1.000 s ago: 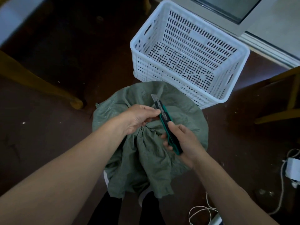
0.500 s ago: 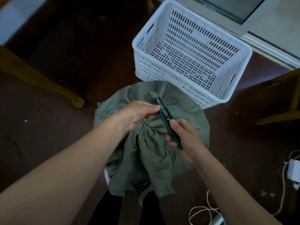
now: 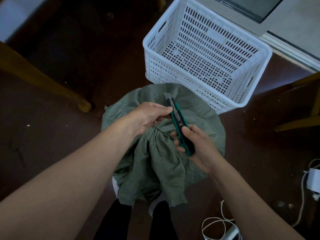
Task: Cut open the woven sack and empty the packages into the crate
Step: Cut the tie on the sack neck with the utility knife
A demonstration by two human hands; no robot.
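**Knife out, sack not cut yet**

Not much differs from a second ago: both hands stay on the knife, the blade is still out, and the whole lot sits maybe a touch further out toward the crate. The sack's neck is still bunched shut.

Count: one green woven sack [image 3: 161, 163], one white slotted crate [image 3: 166, 73], one green utility knife [image 3: 179, 125], two hands.

The right hand [image 3: 199, 149] is wrapped round the knife's back end, thumb lying on top of the handle. The left hand [image 3: 149, 118] pinches the front end just behind the blade, with thumb and curled fingers.

The sack sits directly under both hands, with its gathered neck between them and its loose top flopping back toward the wrists. The crate stands just past the fingertips, beyond the sack, and its holed bottom is showing.

Around: a wooden furniture leg [image 3: 81, 104] out left of the left hand, more wooden pieces [image 3: 294, 125] out right of the right hand, and a coil of white cord [image 3: 214, 226] plus a white plug block [image 3: 314, 179] back by the right forearm.

The left forearm covers the sack's left side, and the hands hide part of the neck.
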